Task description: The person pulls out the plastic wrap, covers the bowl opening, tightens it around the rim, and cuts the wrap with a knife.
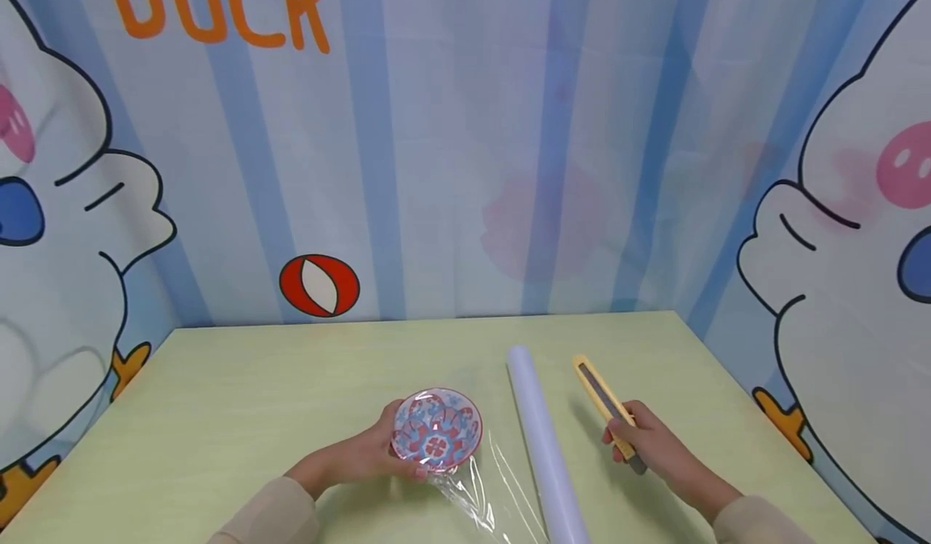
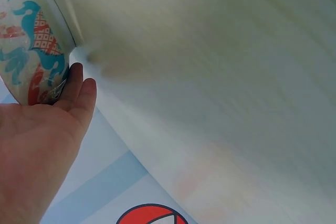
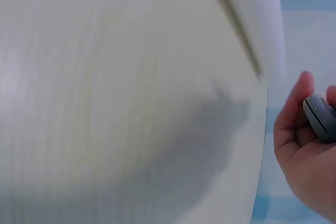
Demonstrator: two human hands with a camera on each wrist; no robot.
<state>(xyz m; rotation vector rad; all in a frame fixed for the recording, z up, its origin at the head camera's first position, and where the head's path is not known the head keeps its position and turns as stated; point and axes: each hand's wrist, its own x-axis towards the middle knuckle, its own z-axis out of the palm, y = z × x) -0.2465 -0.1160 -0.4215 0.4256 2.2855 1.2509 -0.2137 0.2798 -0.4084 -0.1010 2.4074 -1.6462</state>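
From where I stand, a big white cartoon figure (image 1: 51,301) fills the left side of the striped backdrop (image 1: 454,124), then come orange lettering reading DUCK (image 1: 254,2) and, lower down, a printed red-and-white ball (image 1: 320,285). In front of it, over the pale yellow-green table (image 1: 276,382), the person's left hand (image 1: 371,451) reaches in from a beige sleeve (image 1: 276,512) and grips the left side of a small patterned bowl (image 1: 436,431), thumb by the lower rim, fingers clamped along the outer wall. The bowl is held tilted, its red and blue inside turned towards the person. Clear film (image 1: 480,491) catches the light across it and trails from its lower edge towards a pale purple roll (image 1: 545,439) just to the right; I can't tell whether the two join. The roll lies lengthwise, running away from the person. Beyond it a yellow cutter (image 1: 604,394) slants up to the left, its dark grey end low in the right hand (image 1: 650,443), whose fingers are curled firmly around it. A matching cartoon figure (image 1: 851,398) closes off the right side.
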